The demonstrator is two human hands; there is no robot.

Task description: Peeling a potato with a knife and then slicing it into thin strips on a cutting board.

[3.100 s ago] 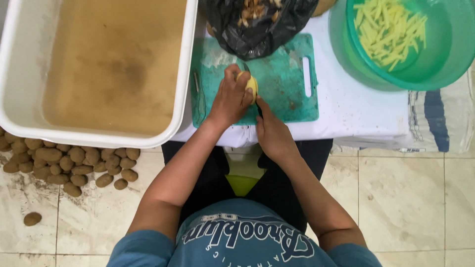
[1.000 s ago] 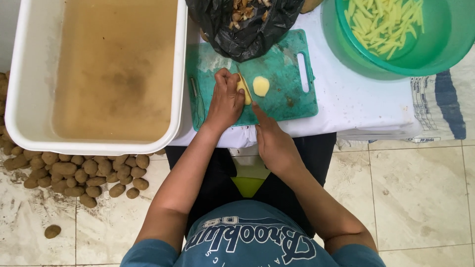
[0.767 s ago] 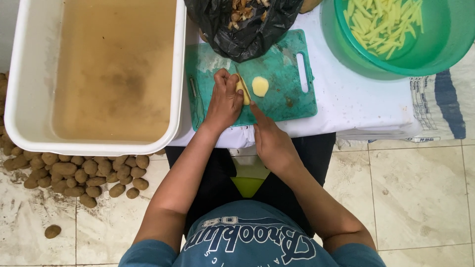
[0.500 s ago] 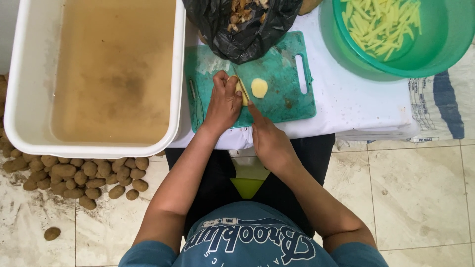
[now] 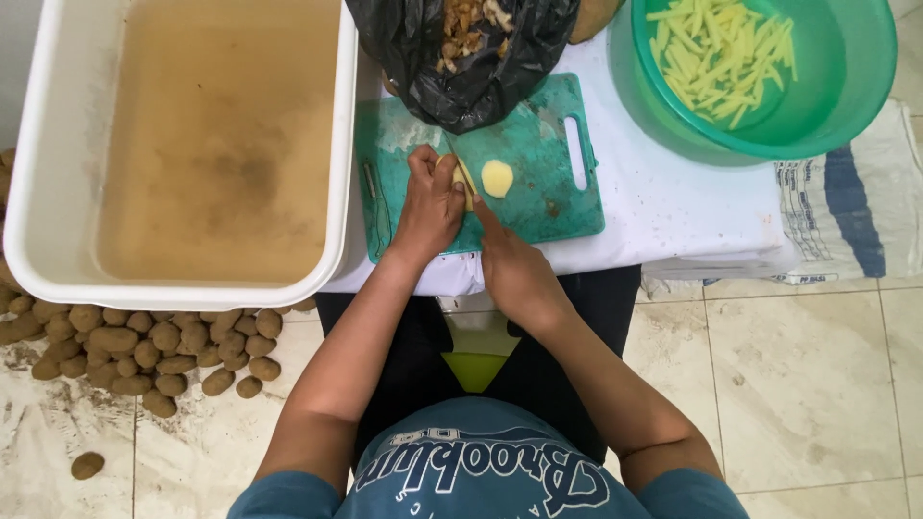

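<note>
Cutting board sits mid-table, tub of water to its left, bowl of potato sticks off right, peel bag behind it, unpeeled potatoes on the floor below the tub.

1 head cam, looking straight down, fairly close above green cutting board & floor.

On the green cutting board, the left hand holds down a peeled potato while the right hand works a knife into it (the blade is mostly hidden). A cut slice lies just beside it. A green basin holds potato sticks; unpeeled potatoes are heaped on the floor.
</note>
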